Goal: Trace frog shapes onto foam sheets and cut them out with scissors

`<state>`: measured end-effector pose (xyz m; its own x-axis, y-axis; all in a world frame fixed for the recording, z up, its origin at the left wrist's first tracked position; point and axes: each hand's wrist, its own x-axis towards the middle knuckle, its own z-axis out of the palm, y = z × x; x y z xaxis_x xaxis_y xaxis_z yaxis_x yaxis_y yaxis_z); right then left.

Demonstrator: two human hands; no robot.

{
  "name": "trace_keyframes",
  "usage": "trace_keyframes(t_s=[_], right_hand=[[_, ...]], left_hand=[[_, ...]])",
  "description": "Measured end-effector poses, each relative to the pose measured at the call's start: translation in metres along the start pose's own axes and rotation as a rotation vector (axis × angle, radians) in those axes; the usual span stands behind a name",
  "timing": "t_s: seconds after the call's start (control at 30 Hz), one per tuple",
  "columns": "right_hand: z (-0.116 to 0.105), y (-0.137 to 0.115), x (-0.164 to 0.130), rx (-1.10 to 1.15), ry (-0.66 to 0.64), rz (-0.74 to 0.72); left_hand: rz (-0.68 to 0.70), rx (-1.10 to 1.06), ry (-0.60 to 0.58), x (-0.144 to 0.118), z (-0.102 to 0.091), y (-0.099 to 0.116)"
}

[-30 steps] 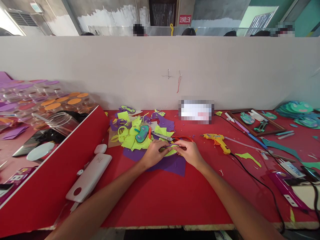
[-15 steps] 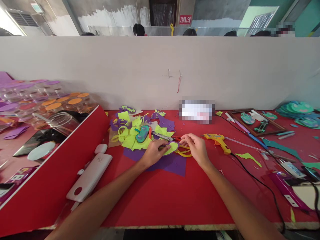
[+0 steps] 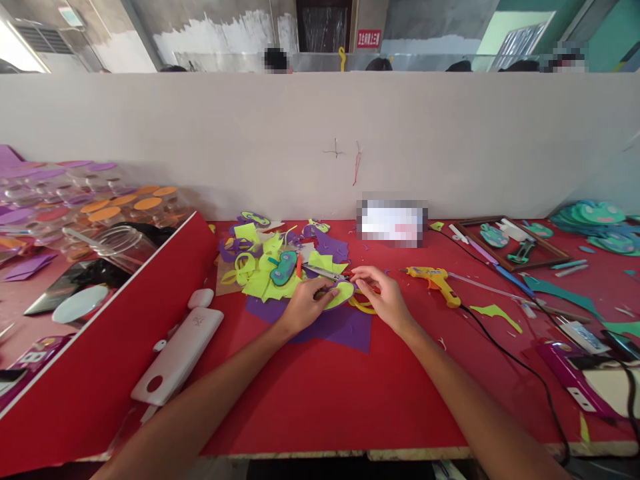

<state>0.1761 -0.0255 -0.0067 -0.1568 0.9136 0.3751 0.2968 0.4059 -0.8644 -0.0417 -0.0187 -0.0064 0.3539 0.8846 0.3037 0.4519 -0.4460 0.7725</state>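
Head view shows us at a red counter, both hands meeting over a small foam cutout: a yellow-green oval with a purple border, lying at the near edge of the scrap pile and over a purple foam sheet. Our left hand pins the cutout's left end, its grip pinching the piece between thumb and fingers. Our right hand meets the right end, fingertips drawn together on the edge; just under it lies a loop of yellow foam trim (whether the fingers pinch the trim or only the cutout we cannot tell).

We judge the step in hand to be fitting or pressing the layers of this piece together, with the trim either coming off or going on. The next move calls for a steady left hold while the right works round the edge without bending the thin foam.

Scissors with red handles lie just behind the cutout, touching the scraps. A yellow glue gun rests near the right hand, its black cord trailing toward the counter's near edge. A white case sits well apart to the left.
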Motion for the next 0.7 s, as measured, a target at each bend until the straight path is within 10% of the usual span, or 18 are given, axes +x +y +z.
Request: trace_keyframes(t_s=[0.4,0.7], right_hand=[[0.0012,-0.005,-0.0041,0.003,-0.055,0.097],[-0.0061,-0.0047,-0.004,-0.151,0.145,0.035]], left_hand=[[0.041,0.063,0.015,-0.0006,-0.0001,0.0024],[-0.038,0.03,0.023,-0.0003,-0.0022,0.0044]])
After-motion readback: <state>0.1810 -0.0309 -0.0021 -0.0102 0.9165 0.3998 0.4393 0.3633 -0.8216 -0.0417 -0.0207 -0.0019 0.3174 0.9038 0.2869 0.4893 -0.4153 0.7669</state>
